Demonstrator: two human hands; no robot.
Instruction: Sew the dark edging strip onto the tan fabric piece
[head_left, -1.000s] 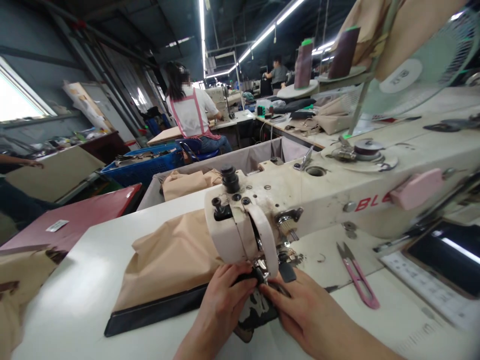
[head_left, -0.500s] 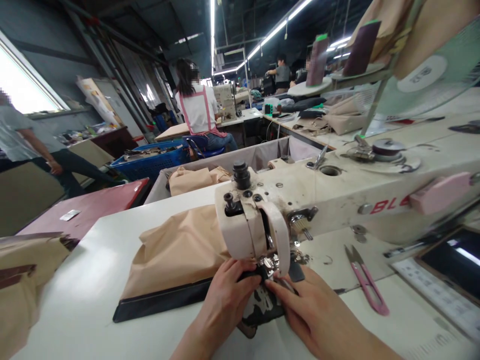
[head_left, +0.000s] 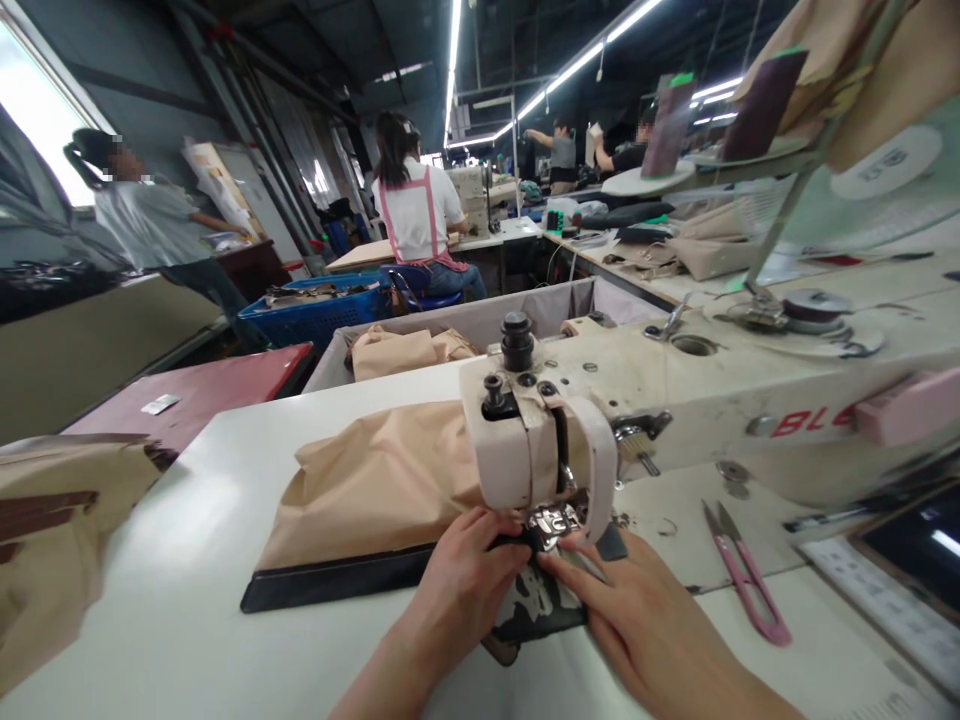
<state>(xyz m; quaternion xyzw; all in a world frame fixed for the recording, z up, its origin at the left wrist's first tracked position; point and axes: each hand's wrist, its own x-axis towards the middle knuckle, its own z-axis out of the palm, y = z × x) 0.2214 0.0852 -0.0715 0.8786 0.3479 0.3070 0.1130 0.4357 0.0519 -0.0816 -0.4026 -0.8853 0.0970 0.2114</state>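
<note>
A beige fabric piece [head_left: 382, 470] with a black trim strip [head_left: 337, 580] along its near edge lies on the white table, reaching under the head of a sewing machine [head_left: 499, 460]. My left hand [head_left: 469, 570] pinches the black trim between thumb and fingers, just left of the metal presser foot [head_left: 551, 525]. On the other side, my right hand [head_left: 637, 610] rests with its index finger stretched out, the tip touching the work beside the foot. Below the fingertips shows a worn, dark-patched machine bed [head_left: 536, 605]. The needle point is hidden.
Pink thread snips [head_left: 746, 575] lie right of my right hand. More beige fabric [head_left: 56, 540] sits at the left edge. Behind the table stands a grey-lined bin [head_left: 540, 308] with beige pieces. Thread cones [head_left: 667, 125] rise at the upper right. Several people work farther back.
The view has swung a little left, so everything sits farther right. Both hands stay at the presser foot. A person at far left has turned with an arm out; a distant person has raised an arm.
</note>
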